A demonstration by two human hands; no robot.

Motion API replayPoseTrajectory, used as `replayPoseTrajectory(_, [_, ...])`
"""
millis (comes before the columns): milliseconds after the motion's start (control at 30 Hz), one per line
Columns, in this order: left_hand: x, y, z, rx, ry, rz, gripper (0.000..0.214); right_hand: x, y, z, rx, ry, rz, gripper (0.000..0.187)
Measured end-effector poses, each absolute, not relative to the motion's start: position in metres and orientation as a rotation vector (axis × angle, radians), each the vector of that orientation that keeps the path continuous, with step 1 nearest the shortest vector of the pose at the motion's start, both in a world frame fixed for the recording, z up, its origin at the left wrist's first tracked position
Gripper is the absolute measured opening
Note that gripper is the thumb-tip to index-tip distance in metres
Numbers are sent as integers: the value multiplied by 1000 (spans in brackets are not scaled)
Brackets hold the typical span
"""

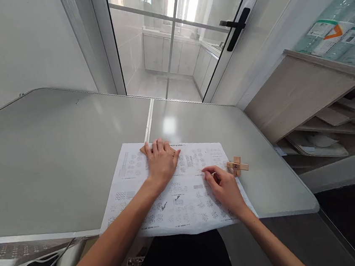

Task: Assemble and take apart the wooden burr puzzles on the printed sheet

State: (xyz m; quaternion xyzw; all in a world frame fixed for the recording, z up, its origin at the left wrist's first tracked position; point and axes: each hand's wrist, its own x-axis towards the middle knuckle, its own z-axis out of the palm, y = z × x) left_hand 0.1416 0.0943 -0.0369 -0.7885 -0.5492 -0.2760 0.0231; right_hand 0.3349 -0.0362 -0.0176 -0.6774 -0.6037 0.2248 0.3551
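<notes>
The wooden piece [143, 150] lay near the top edge of the paper [124, 183], mostly hidden under the left hand [161, 160]. That hand was palm down, its fingers outstretched side by side and the thumb reaching out to the right; I could not tell whether it gripped the wood or only pressed on it. A pointed, pale brown corner showed beyond the fingers on the left, and a thin strip of wood on the right.

The right hand [224, 185] was half curled over the right part of the paper, thumb and forefinger bent towards each other. Its inner side was shaded, so I could not tell whether it held anything.

The paper was a broad white sheet, printed with rows of small round and star-like figures and crossed by a few dark scribbles. Just beside the right hand, at the sheet's right edge, was a wooden cross [237, 166] of light, straight-sided bars, with a black mark at its middle.

Below all this stretched a smooth grey surface [56, 162], glossy enough to catch a bright reflection and split by a pale seam. Past its far edge stood a glass door [168, 45] with a black handle [237, 25]. To the right, clear plastic bottles [338, 33] lay on a worn wooden shelf [306, 90].
</notes>
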Motion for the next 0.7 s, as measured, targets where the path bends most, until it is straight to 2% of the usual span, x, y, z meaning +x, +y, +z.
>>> replayPoseTrajectory(200, [137, 96, -32, -2387, -1695, -840, 34, 335, -36, -18, -1751, -1560, 595, 35])
replayPoseTrajectory(433, [146, 82, -22, -2934, -1054, -892, 18, 336, -36, -19, -1717, -1481, 641, 36])
replayPoseTrajectory(567, [148, 79, -23, -3105, -796, -904, 18, 337, -36, -21, -1695, -1380, 698, 40])
replayPoseTrajectory(700, [147, 80, -22, -3132, -794, -926, 20, 339, -35, -23, -1663, -1339, 722, 39])
